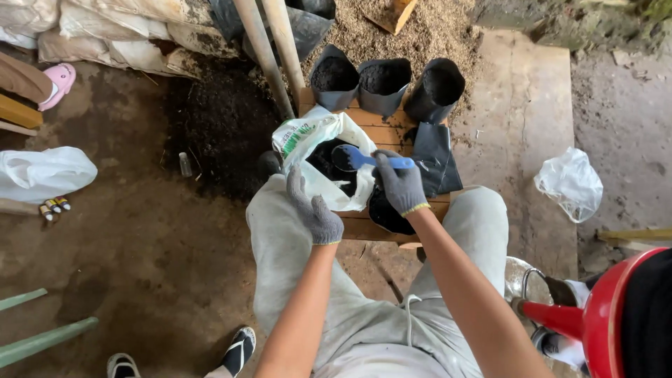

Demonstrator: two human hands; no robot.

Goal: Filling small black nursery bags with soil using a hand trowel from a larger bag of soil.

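Observation:
My right hand (400, 187), in a grey work glove, grips the handle of a blue scoop (355, 158) whose bowl carries dark soil over the mouth of a white plastic sack (316, 155). My left hand (311, 208), also gloved, holds the near edge of that sack open. A black grow bag (387, 213) with soil sits just under my right hand, partly hidden by it. Three filled black grow bags (383, 84) stand in a row on the wooden board (381, 129) beyond the sack. A flat empty black bag (434, 157) lies to the right.
A heap of dark soil (224, 122) lies left of the board, with two wooden poles (269, 49) leaning over it. A white plastic bag (43, 171) lies far left, another (570, 183) on the right. A red watering can (595, 322) sits at lower right.

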